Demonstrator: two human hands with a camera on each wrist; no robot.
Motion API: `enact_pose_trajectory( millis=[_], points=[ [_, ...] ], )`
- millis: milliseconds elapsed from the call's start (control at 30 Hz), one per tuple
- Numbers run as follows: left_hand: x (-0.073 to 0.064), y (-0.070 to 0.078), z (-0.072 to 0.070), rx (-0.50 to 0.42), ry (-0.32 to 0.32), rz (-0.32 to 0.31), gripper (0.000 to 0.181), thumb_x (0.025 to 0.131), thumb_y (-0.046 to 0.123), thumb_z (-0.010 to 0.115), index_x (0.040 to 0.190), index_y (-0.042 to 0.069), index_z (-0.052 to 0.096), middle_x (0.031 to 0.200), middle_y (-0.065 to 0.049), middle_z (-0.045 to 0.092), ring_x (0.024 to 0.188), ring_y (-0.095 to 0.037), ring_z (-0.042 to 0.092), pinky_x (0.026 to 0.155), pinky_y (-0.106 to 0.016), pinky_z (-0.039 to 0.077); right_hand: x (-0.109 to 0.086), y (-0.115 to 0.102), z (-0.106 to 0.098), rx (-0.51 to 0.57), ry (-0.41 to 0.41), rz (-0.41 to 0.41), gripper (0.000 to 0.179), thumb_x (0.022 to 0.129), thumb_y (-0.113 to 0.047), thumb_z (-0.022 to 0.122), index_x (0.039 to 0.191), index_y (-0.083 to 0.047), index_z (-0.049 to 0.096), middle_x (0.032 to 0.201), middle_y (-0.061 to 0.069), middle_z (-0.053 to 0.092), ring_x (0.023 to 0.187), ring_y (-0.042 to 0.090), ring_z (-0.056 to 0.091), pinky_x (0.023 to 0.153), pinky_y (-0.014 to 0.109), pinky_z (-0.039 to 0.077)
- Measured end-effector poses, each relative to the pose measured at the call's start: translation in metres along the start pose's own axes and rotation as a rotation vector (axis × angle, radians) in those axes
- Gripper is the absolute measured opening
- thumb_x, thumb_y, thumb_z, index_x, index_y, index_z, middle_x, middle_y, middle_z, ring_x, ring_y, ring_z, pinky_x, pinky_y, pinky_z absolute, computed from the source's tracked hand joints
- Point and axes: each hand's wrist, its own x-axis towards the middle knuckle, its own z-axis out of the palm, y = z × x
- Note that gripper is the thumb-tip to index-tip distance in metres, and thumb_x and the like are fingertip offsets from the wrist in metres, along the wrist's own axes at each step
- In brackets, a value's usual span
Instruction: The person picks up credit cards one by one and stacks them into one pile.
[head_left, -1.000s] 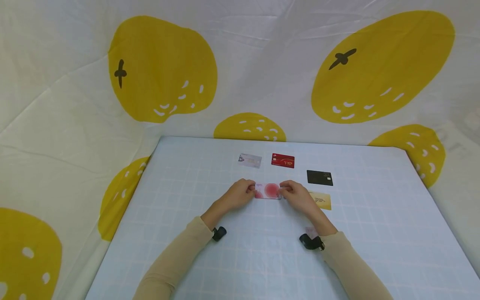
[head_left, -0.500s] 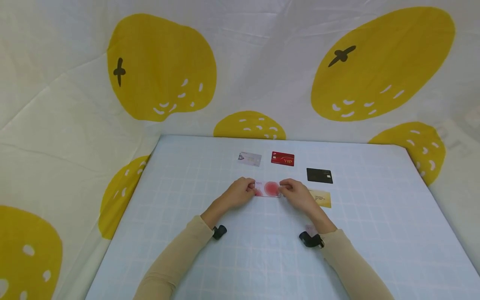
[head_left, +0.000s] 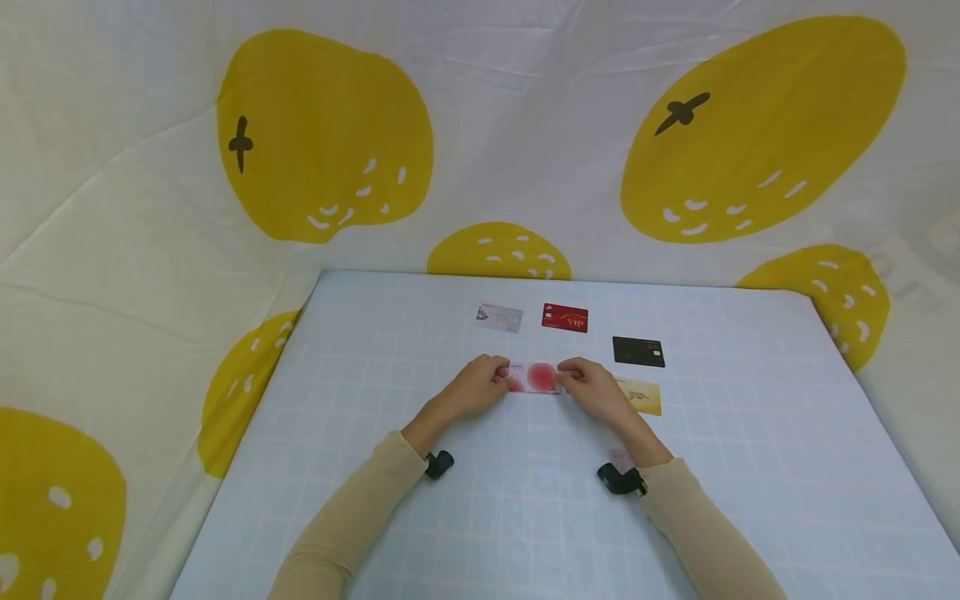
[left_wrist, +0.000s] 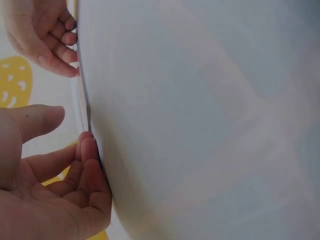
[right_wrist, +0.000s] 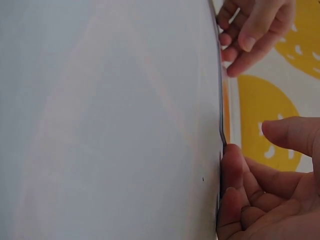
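My left hand (head_left: pixel 477 386) and right hand (head_left: pixel 595 389) are at opposite ends of the pink card (head_left: pixel 536 377), which sits around the middle of the pale checked tabletop (head_left: pixel 517 525), long side running left to right. It's got a big red-pink circle towards its right end. On my head feed the left fingertips touch the left end and the right fingertips touch the right end. Both wrist feeds show me the same pose: fingers loosely bent with the tips down at the surface, thumb lifted and spread apart from them. Can't tell from here whether any fingertip is tucked under the card's edge.

Further back I've got a silvery white card (head_left: pixel 499 318) and, just right of it, a red card (head_left: pixel 566 317) marked VIP. A black card (head_left: pixel 638 351) lies off to the right, with a gold card (head_left: pixel 645 398) just nearer than that, its left end partly covered by my right hand. There's also a pale pinkish item (head_left: pixel 620 457) by the right wrist, mostly hidden, so no idea what it is. Behind everything hangs a white sheet (head_left: pixel 525 150) printed with yellow fruit.
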Motion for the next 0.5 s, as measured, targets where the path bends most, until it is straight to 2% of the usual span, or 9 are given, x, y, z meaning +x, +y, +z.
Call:
enact_pose_trajectory(
  millis=[500],
  points=[
    [0.0017,-0.0056,-0.0018,-0.012,-0.012,-0.01,0.04,0.1,0.026,0.063,0.134,0.005,0.06,0.102,-0.001,0.057,0.096,-0.018,0.054,0.085,-0.029,0.05,-0.0014,-0.0026,-0.0011,-0.001,0.006,0.011,0.037,0.101,-0.028,0.06,0.131,-0.006,0.061,0.118,0.011,0.065,0.1,0.026,0.06,0.089,0.042,0.053]
  ],
)
